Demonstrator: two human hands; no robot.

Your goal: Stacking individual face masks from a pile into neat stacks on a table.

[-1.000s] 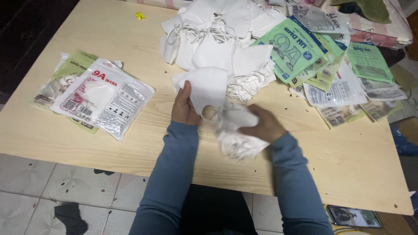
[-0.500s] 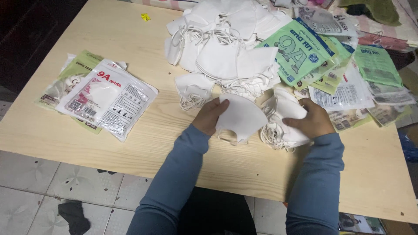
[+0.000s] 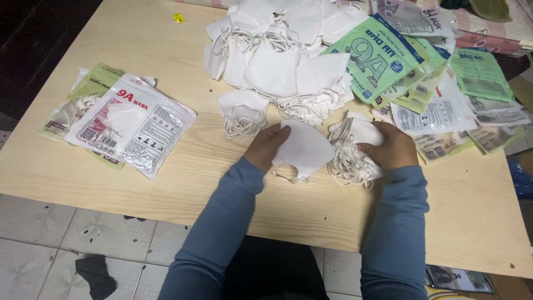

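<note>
Head view is showing two hands in blue sleeves working over a light wooden bench (image 3: 166, 66). The left hand (image 3: 266, 145) is grasping a single white face mask (image 3: 305, 149) by its edge, with the thumb lying on top, and the mask is resting flat on the bench between the two hands. The right hand (image 3: 391, 147) is closing around a small bundle of white masks (image 3: 352, 150) with tangled ear loops, which is hanging out under the fingers and touching the single mask. Just above the left hand one more folded mask (image 3: 241, 111) with its loops is lying alone. Farther above both hands a big pile of loose white masks (image 3: 277, 50) is spreading. Above and to the right of the right hand, green and white printed mask packets (image 3: 383, 61) are lying in an overlapping heap. Well apart to the left of the left hand, sealed mask packets (image 3: 130, 125) are lying stacked on the bench.
</note>
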